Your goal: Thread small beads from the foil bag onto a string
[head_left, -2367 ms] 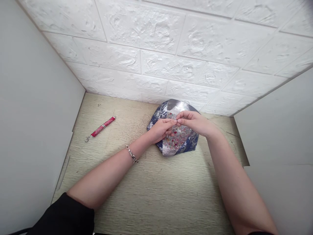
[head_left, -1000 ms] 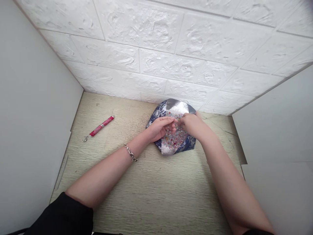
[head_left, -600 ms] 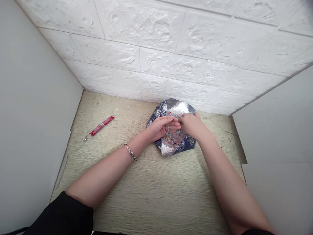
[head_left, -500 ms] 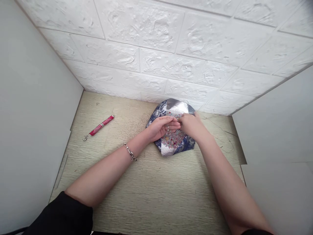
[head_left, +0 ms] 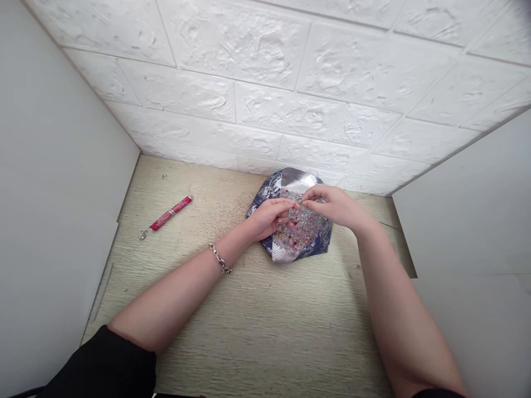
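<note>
A blue and silver patterned pouch point(head_left: 321, 243) lies spread on the table against the wall, with a heap of small pink, red, clear and pale beads point(head_left: 296, 235) in its middle. Over the left part of the beads, my left hand point(head_left: 269, 216) is closed, thumb and forefinger pinched together. Opposite it, the fingertips of my right hand point(head_left: 334, 207) pinch just beside the left fingertips. Whatever lies between the fingers is too small to make out.
To the left on the wooden table point(head_left: 249, 320) lies a red stick-like bundle point(head_left: 171, 214) with a silver clasp at its end. A tiny metal piece point(head_left: 164, 176) rests behind it. White brick wall point(head_left: 265, 99) stands at the back, with pale panels point(head_left: 53, 166) on both sides.
My right hand has drawn back to the right and turned, uncovering more beads. My left fingers have curled from a flat, cupped shape into a pinch.
</note>
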### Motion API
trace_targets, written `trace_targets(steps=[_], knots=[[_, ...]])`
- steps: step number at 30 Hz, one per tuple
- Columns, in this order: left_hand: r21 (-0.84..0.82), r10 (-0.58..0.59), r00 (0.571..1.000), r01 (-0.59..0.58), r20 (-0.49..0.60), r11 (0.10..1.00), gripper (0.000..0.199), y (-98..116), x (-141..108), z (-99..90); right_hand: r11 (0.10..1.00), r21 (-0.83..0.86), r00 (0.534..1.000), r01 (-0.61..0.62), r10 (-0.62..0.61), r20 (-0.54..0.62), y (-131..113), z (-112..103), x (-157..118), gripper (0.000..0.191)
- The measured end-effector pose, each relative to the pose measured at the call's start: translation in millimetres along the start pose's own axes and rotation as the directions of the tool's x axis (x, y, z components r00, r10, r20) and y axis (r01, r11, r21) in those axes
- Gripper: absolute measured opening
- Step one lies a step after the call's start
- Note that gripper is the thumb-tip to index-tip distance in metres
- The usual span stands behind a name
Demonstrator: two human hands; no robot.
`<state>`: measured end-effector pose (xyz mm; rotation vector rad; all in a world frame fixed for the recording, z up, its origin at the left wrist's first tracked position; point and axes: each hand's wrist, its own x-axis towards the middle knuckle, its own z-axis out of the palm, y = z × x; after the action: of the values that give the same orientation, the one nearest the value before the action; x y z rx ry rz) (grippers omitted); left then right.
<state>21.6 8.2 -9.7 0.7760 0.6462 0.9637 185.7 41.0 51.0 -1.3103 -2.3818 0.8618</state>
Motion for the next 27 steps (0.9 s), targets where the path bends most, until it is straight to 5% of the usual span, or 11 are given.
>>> trace_targets(steps=[9, 27], knots=[[0.036, 0.009, 1.000, -0.009, -0.002, 0.999, 0.017, 0, 0, 1.8, 0.874, 0.485, 0.996, -0.027, -0.018, 0.088, 5, 3, 0, 0.018], [0.064, 0.011, 1.000, -0.012, 0.008, 0.998, 0.021, -2, -1, 2.8, 0.839, 0.543, 0.999, -0.033, 0.008, 0.048, 10, 10, 4, 0.022]])
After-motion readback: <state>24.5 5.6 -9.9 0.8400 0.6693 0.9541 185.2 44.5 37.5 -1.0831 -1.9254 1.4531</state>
